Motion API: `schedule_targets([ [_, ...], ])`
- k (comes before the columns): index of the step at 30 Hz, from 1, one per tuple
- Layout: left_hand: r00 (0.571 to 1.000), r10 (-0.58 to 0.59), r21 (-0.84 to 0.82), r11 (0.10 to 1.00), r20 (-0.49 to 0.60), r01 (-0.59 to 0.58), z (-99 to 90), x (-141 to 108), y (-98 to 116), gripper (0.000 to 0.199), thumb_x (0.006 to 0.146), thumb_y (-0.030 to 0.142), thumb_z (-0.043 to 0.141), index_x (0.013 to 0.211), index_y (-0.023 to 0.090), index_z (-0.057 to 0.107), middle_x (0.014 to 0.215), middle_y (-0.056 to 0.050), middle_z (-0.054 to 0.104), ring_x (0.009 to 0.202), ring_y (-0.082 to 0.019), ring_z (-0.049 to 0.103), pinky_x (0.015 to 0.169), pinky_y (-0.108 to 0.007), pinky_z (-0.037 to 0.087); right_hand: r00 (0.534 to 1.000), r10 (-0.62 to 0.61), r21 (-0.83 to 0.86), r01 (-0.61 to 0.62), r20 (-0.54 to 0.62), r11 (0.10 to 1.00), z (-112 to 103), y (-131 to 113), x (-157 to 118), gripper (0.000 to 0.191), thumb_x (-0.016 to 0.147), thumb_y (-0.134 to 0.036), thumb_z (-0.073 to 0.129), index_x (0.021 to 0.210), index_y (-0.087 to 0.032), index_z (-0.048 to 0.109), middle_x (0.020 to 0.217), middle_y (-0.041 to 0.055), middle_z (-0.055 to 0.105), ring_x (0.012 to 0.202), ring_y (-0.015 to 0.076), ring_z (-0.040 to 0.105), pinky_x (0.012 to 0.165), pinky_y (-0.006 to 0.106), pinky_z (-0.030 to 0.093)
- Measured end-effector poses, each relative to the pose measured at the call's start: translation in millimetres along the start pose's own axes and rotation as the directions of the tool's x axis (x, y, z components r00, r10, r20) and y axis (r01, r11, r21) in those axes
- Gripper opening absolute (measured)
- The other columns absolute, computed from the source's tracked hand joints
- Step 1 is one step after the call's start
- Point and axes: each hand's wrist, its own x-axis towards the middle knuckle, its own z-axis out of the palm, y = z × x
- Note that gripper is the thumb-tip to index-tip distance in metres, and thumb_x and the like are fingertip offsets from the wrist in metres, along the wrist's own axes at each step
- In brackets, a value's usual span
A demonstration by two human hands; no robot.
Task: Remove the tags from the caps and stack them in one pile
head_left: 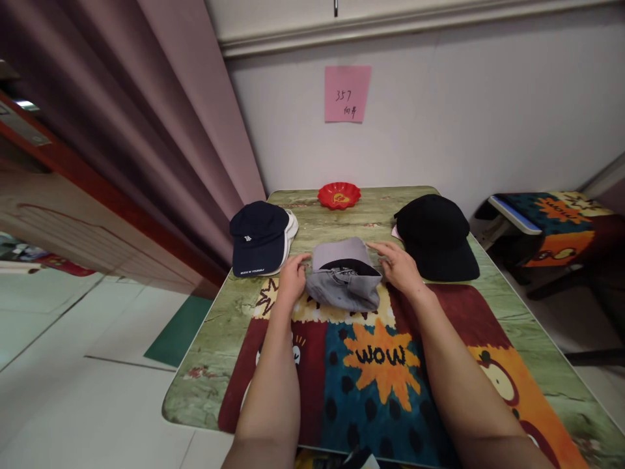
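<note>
A grey baseball cap (344, 290) lies in the middle of the table, its brim (340, 253) pointing toward the wall and its opening and back strap facing up. My left hand (293, 277) is at the cap's left side, fingertips close to the brim's edge. On the other side, my right hand (399, 266) has its fingers stretched toward the cap, thumb apart from them. Whether either hand presses on the fabric is hard to make out. Neither hand visibly grips the cap.
A navy cap (258, 238) sits over a white one (291, 234) at the left. A black cap (434, 238) stands at the right, with something pink beneath. A red scalloped dish (339, 195) is at the back. A patterned mat (375, 391) covers the table's front (200, 371).
</note>
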Motion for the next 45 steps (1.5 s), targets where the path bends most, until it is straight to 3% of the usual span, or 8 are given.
schedule_targets([
  [7,0.981,0.076,0.071,0.993,0.179,-0.090,-10.0,-5.8,-6.5,0.052,0.075,0.011,0.063,0.126,0.024,0.069,0.115,-0.010,0.067,0.099,-0.022,0.063,0.096,-0.040,0.049,0.983,-0.139,-0.031,0.143,0.119,0.989,9.4,-0.4,-2.1,0.044,0.086,-0.009,0.057,0.121,-0.031,0.072,0.146,0.0068,0.054,0.114,0.0254,0.065,0.096,0.044,0.055],
  [12,0.973,0.092,-0.061,0.995,0.214,-0.081,-6.9,-5.3,2.7,0.043,0.081,0.020,0.066,0.123,0.026,0.071,0.126,-0.010,0.063,0.119,-0.024,0.059,0.107,-0.042,0.042,0.988,-0.148,0.021,0.147,0.037,0.989,6.9,-2.3,1.0,0.035,0.087,-0.009,0.052,0.104,-0.027,0.077,0.140,0.0085,0.060,0.122,0.0273,0.061,0.101,0.048,0.050],
  [17,0.990,0.059,-0.289,0.957,0.128,-0.020,-1.2,-1.7,26.8,0.029,0.081,0.028,0.068,0.108,0.022,0.077,0.126,-0.010,0.066,0.120,-0.024,0.059,0.108,-0.040,0.042,0.985,-0.061,0.301,0.107,-0.158,0.948,-7.6,-17.3,6.6,0.024,0.086,-0.019,0.055,0.103,-0.024,0.073,0.128,0.0081,0.067,0.121,0.0264,0.062,0.106,0.045,0.046],
  [22,0.991,-0.114,-0.555,0.821,0.068,0.132,12.8,-4.9,46.0,0.027,0.081,0.041,0.071,0.093,0.017,0.072,0.093,-0.006,0.073,0.093,-0.021,0.066,0.089,-0.034,0.051,0.986,0.124,0.555,-0.044,-0.108,0.831,-16.5,-35.9,10.3,0.028,0.089,-0.043,0.061,0.102,-0.020,0.072,0.101,0.0058,0.075,0.096,0.0251,0.067,0.087,0.038,0.054],
  [29,0.918,-0.331,-0.798,0.480,0.220,0.364,28.4,-9.3,57.0,0.043,0.076,0.057,0.074,0.090,0.017,0.068,0.082,-0.004,0.073,0.076,-0.019,0.067,0.073,-0.031,0.053,0.917,0.368,0.836,-0.319,0.152,0.447,-5.1,-43.7,10.9,0.035,0.080,-0.051,0.073,0.096,-0.020,0.070,0.085,0.0040,0.075,0.073,0.0205,0.069,0.066,0.032,0.055],
  [34,0.845,-0.365,-0.834,0.249,0.390,0.492,28.5,-12.8,66.4,0.040,0.067,0.044,0.086,0.089,0.014,0.069,0.081,-0.004,0.075,0.069,-0.015,0.068,0.068,-0.026,0.051,0.755,0.565,0.897,-0.439,0.332,0.059,7.2,-37.1,13.0,0.021,0.076,-0.036,0.079,0.079,-0.019,0.068,0.073,0.0035,0.074,0.065,0.0194,0.069,0.068,0.033,0.059],
  [38,0.826,-0.294,-0.823,0.172,0.481,0.541,28.7,-15.3,69.7,0.035,0.067,0.033,0.085,0.091,0.012,0.071,0.085,-0.006,0.076,0.071,-0.017,0.069,0.066,-0.024,0.051,0.657,0.649,0.905,-0.408,0.384,-0.122,10.4,-35.2,15.9,0.013,0.079,-0.028,0.077,0.083,-0.018,0.070,0.076,0.0042,0.077,0.068,0.0199,0.072,0.073,0.034,0.061],
  [45,0.830,-0.389,-0.889,0.055,0.401,0.455,31.9,-14.5,67.1,0.039,0.076,0.017,0.078,0.112,0.021,0.065,0.105,-0.002,0.076,0.084,-0.014,0.072,0.078,-0.024,0.054,0.744,0.499,0.891,-0.310,0.444,-0.331,0.2,-54.4,19.5,0.033,0.089,-0.050,0.065,0.094,-0.017,0.070,0.079,0.0059,0.076,0.084,0.0235,0.075,0.077,0.035,0.063],
])
